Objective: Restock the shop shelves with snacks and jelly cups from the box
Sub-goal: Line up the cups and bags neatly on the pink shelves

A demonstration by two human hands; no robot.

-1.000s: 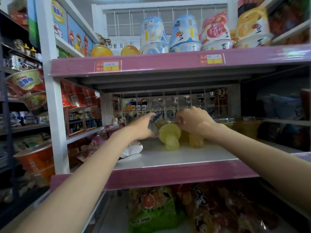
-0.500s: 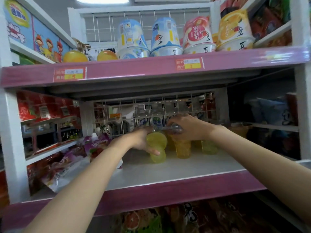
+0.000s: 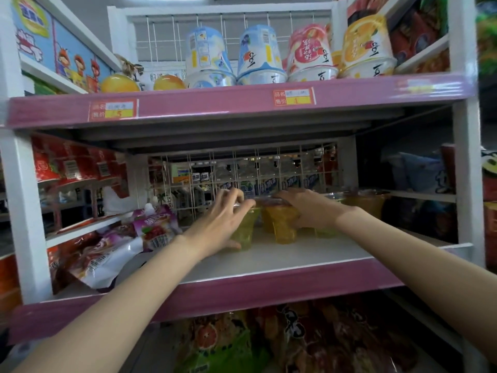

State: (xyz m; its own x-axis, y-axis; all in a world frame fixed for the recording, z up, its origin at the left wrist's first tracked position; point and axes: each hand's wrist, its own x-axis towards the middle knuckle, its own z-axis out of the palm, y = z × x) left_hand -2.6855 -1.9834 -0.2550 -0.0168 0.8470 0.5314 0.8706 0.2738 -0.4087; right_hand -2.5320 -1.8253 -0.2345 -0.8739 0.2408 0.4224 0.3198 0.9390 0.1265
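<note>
Both forearms reach over the pink shelf edge (image 3: pixel 242 288); the left hand (image 3: pixel 223 219) wraps its fingers over the rim of a green jelly cup (image 3: pixel 246 232) standing upright on the white shelf; just to its right, the right hand (image 3: pixel 306 208) lies palm-down across the top of an orange jelly cup (image 3: pixel 282 224), though a firm grip cannot be told; more cups (image 3: pixel 365 200) stand beyond the right wrist; purple pouches (image 3: pixel 150 230) lie left of the left hand; a wire grid (image 3: pixel 242 170) stands behind both.
</note>
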